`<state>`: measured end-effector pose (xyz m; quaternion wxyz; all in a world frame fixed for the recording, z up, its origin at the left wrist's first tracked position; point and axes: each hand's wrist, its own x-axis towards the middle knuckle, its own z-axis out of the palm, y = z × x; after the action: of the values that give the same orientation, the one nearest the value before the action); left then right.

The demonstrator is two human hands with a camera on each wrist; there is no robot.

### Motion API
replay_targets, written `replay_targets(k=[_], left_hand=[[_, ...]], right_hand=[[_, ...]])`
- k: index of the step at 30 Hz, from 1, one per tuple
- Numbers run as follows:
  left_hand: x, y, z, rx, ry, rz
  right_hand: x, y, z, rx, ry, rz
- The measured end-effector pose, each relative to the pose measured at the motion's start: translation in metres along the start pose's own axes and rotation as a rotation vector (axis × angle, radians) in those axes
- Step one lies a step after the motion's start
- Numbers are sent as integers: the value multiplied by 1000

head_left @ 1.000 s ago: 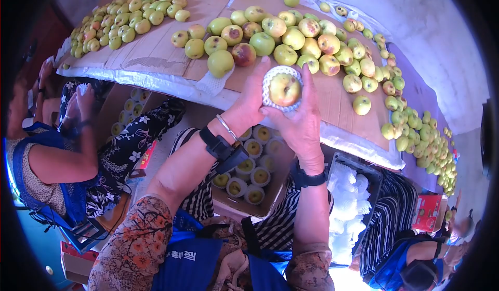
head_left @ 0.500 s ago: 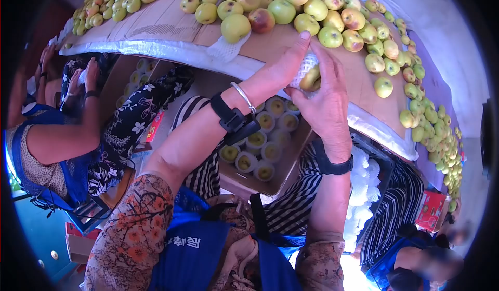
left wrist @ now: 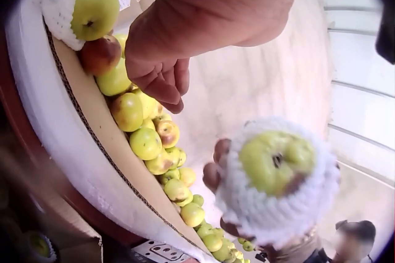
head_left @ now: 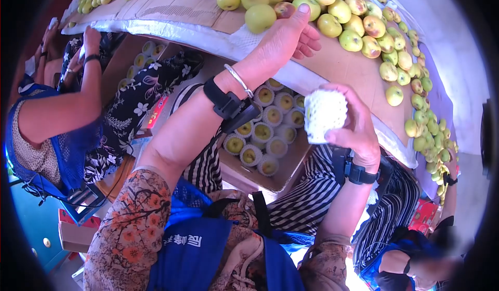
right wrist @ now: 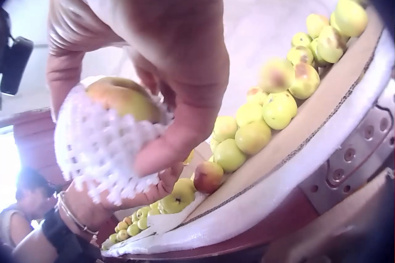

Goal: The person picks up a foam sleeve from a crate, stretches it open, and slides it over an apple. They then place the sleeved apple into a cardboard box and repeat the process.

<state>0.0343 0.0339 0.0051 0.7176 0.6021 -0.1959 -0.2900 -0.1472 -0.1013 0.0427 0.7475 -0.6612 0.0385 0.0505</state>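
My right hand (head_left: 356,122) holds an apple (right wrist: 123,98) in a white foam net sleeve (head_left: 325,115), thumb on one side and fingers round the other. Above my lap, it is near the table's front edge. The left wrist view shows the apple's yellow-green end (left wrist: 276,163) ringed by the netting. My left hand (head_left: 288,39) is away from that apple, over the table edge with fingers loosely bent and nothing in them. Close by it lie a green apple (head_left: 260,18) on another foam net (left wrist: 60,7) and a heap of loose apples (head_left: 340,11).
Between my knees stands a cardboard box (head_left: 291,171) of netted apples. A cardboard-covered table (head_left: 332,67) with a white padded edge curves ahead. Beside me on the left sits a person in a blue vest (head_left: 57,145); another person (head_left: 395,262) is at lower right.
Both hands were round the netted apple above the table edge. My left hand has let go and moved off leftward; the right has brought the apple down and to the right.
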Motion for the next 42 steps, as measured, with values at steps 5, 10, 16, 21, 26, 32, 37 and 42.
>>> replay_targets(k=[5,10,16,21,26,32,37,42], left_hand=[[0,8,-23,-24,-8,26],[3,5,-42,-137,16,135],[-6,12,-51,-127,51,105],[-8,14,-57,-77,39,214],[-10,18,-60,-117,70,205],[-9,21,-52,-146,88,169],[0,22,-51,-114,58,115],[2,18,-50,-144,17,159]], right_hand=[[5,26,-12,-265,-134,271],[13,84,-27,-770,-147,356],[32,121,-31,-875,-157,548],[46,157,-27,-1005,-114,595],[39,185,-4,-1018,-171,736],[15,232,15,-949,-218,895],[6,247,28,-920,-243,834],[33,239,64,-893,-214,716]])
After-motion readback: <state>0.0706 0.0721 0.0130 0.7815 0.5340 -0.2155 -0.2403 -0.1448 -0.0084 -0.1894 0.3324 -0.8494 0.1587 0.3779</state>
